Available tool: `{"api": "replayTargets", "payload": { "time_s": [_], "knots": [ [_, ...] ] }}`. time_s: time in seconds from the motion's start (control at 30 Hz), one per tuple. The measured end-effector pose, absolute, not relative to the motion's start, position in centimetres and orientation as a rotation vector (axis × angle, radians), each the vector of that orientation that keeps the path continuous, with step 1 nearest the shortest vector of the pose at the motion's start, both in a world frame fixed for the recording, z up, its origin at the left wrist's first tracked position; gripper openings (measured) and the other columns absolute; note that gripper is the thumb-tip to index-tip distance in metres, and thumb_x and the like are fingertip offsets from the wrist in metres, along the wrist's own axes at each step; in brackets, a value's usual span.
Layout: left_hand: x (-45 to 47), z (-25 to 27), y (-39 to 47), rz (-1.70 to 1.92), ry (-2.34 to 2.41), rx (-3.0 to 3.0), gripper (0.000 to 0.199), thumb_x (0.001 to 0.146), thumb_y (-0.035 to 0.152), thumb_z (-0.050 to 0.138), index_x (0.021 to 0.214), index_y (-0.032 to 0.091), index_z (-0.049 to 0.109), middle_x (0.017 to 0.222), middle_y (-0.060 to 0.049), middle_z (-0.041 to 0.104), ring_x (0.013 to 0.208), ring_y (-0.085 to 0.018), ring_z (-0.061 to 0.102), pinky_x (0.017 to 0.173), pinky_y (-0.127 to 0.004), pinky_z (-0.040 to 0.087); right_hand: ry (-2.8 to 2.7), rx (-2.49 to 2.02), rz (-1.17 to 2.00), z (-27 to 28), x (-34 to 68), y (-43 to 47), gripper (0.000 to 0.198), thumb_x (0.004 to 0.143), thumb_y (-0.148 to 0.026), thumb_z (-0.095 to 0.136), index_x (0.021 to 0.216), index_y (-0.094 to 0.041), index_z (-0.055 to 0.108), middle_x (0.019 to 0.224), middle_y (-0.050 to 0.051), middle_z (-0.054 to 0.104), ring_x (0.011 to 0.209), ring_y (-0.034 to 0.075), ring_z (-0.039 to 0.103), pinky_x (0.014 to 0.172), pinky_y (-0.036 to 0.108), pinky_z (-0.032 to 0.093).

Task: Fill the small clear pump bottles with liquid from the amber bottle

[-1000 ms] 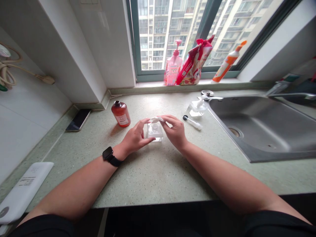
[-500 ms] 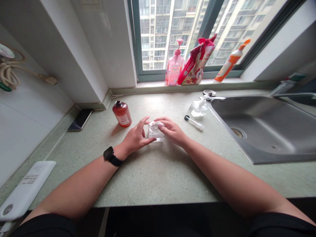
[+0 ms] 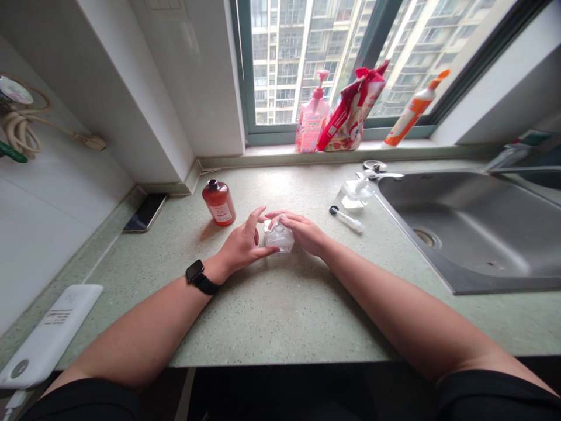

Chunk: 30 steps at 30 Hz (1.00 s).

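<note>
Head view, only one running. Clear bottle (image 3: pixel 279 242) is sitting upright on the counter (image 3: pixel 263 310), between both hands, near the middle of the frame.

Left hand (image 3: pixel 239 245): curving in a wide C around the bottle's left side, thumb lying along the front face, index lifting up near the back corner. Not changing much versus a second ago. Looks like it's bracing; can't tell how firmly it's gripping.

Right hand (image 3: pixel 309 235): this is the one changing. A second ago its fingers were standing higher, stretching a thin white piece over the bottle top. Now they're sitting lower, bending over the right side and the mouth, thumb and fingers close together. Can't tell what they're pinching, if anything. White piece isn't reading clearly any more; could be lying on the bottle or hiding under the fingers.

Meaning, my read: work is shifting from holding that piece above the bottle to working right at the mouth.

Side items aren't moving on the counter: red-brown bottle (image 3: pixel 219 203) standing to the left, black-collared tube (image 3: pixel 348 221) lying to the right, second clear bottle (image 3: pixel 352 196) standing just behind it, beside the sink (image 3: pixel 473 234).
</note>
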<state>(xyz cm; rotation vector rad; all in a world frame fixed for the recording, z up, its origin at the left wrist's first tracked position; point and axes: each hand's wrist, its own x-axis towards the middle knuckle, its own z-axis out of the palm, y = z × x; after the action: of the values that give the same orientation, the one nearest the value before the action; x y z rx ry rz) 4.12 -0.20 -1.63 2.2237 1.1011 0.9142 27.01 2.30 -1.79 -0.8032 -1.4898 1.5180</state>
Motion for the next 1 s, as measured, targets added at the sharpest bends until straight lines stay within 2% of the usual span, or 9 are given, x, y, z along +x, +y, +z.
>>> {"api": "replayTargets", "payload": {
  "time_s": [0.1, 0.27, 0.47, 0.7, 0.83, 1.0],
  "knots": [
    [4.2, -1.5, -0.4, 0.919, 1.104, 2.230, 0.106, 0.083, 0.046, 0.092, 0.166, 0.026, 0.030, 0.120, -0.009, 0.071, 0.067, -0.012, 0.060, 0.065, -0.029, 0.053, -1.530, -0.794, 1.466, -1.8, 27.2, 2.2, 0.042, 0.094, -0.062, 0.072, 0.103, -0.023, 0.085, 0.138, 0.011, 0.073, 0.108, 0.024, 0.073, 0.092, 0.038, 0.060],
    [4.2, -1.3, -0.7, 0.953, 1.101, 2.232, 0.104, 0.083, 0.048, 0.092, 0.165, 0.030, 0.032, 0.132, -0.010, 0.067, 0.067, -0.010, 0.059, 0.065, -0.028, 0.053, -1.635, -0.817, 1.351, -1.8, 27.6, 1.7, 0.045, 0.097, -0.065, 0.066, 0.107, -0.026, 0.086, 0.137, 0.009, 0.072, 0.114, 0.024, 0.070, 0.095, 0.038, 0.059],
    [4.3, -1.3, -0.8, 0.993, 1.101, 2.243, 0.105, 0.082, 0.051, 0.092, 0.165, 0.030, 0.031, 0.132, -0.010, 0.068, 0.069, -0.011, 0.059, 0.066, -0.028, 0.054, -1.740, -0.833, 1.160, -1.6, 27.9, 1.2, 0.046, 0.102, -0.066, 0.061, 0.113, -0.029, 0.086, 0.133, 0.009, 0.075, 0.121, 0.025, 0.069, 0.105, 0.043, 0.056],
    [4.0, -1.5, -0.6, 1.055, 1.147, 2.235, 0.105, 0.080, 0.050, 0.094, 0.163, 0.028, 0.033, 0.129, -0.009, 0.070, 0.069, -0.011, 0.061, 0.066, -0.029, 0.056, -1.835, -0.861, 0.893, -2.2, 28.0, 0.9, 0.041, 0.107, -0.061, 0.056, 0.128, -0.037, 0.081, 0.136, 0.007, 0.072, 0.134, 0.026, 0.065, 0.120, 0.051, 0.049],
    [4.0, -1.7, -0.5, 1.098, 1.175, 2.227, 0.103, 0.080, 0.052, 0.094, 0.161, 0.028, 0.035, 0.129, -0.010, 0.069, 0.069, -0.012, 0.062, 0.068, -0.030, 0.058, -1.896, -0.923, 0.657, -2.5, 27.7, 0.5, 0.041, 0.109, -0.059, 0.052, 0.131, -0.037, 0.079, 0.140, 0.009, 0.070, 0.136, 0.028, 0.063, 0.121, 0.055, 0.048],
    [4.1, -1.7, -0.5, 1.111, 1.189, 2.223, 0.104, 0.079, 0.053, 0.094, 0.161, 0.028, 0.036, 0.129, -0.009, 0.069, 0.068, -0.011, 0.059, 0.070, -0.031, 0.059, -1.935, -1.015, 0.413, -2.3, 27.4, -0.4, 0.036, 0.110, -0.048, 0.053, 0.135, -0.037, 0.077, 0.141, 0.009, 0.070, 0.137, 0.030, 0.062, 0.120, 0.059, 0.048]
  ]
}}
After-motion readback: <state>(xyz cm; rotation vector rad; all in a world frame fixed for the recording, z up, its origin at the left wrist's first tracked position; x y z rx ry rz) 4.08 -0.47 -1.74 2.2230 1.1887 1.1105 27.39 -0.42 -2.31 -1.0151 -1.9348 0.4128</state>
